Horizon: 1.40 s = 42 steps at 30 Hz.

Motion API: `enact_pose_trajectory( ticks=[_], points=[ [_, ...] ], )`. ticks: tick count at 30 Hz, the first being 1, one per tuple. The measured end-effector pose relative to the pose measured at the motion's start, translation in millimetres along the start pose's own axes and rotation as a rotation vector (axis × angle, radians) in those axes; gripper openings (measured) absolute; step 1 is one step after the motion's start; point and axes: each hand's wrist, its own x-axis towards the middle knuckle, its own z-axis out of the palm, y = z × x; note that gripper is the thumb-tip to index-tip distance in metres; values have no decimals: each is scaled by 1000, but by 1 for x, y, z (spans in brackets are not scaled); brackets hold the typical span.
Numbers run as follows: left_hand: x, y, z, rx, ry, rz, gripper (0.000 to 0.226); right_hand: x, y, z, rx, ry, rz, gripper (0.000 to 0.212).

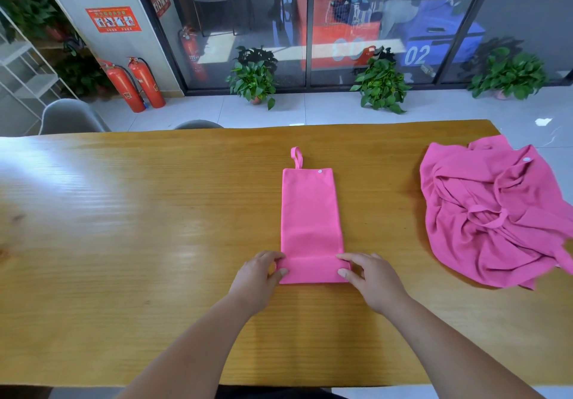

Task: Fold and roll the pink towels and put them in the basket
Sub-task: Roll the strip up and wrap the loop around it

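The left hand (263,273) and the right hand (369,277) grip the near, turned-over end of the folded towel (310,212) and cover both its corners, so the number of turns there cannot be told. The heap of towels (490,212) runs off the right edge, and its folds hide how many pieces it holds. The counter (124,228) is cut at the left edge. The red notice (113,19) is too small to read.

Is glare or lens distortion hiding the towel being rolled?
Head view: glare whitens the table at left, not the folded towel; the wide lens bows the table's far edge; left hand and right hand, gripping the towel's near end, look sharp.
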Motion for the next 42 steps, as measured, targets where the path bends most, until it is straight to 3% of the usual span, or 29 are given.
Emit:
enact_pose_trajectory(
  ticks=[7, 13, 15, 18, 20, 29, 36, 39, 42],
  points=[
    [3, -5, -10, -113, -128, -83, 29, -1, 11, -2, 34, -47, 27, 38],
    [1, 21, -9, 62, 177, 41, 10, -4, -13, 5, -199, 321, -181, 4],
    [-3, 23, -1, 160, 239, 88, 10, -7, -10, 16, -329, 374, -278, 5],
    [-13, 13, 12, 227, 291, 169, 22, -15, -1, 25, -411, 341, -253, 34],
    [-17, 7, 15, 229, 234, 159, 38, -18, 0, 26, -442, 287, -208, 48],
    [-2, 0, -7, -41, 42, -52, 36, -6, -13, -9, -190, -29, -31, 48],
    [-20, 4, 23, 131, 354, 166, 8, -18, -5, 23, -301, 340, -248, 25],
    [-31, -2, 30, 249, 397, 242, 23, -27, 5, 35, -405, 380, -310, 40],
    [-35, -4, 26, 291, 309, 213, 51, -27, 7, 31, -457, 338, -304, 63]
  ],
)
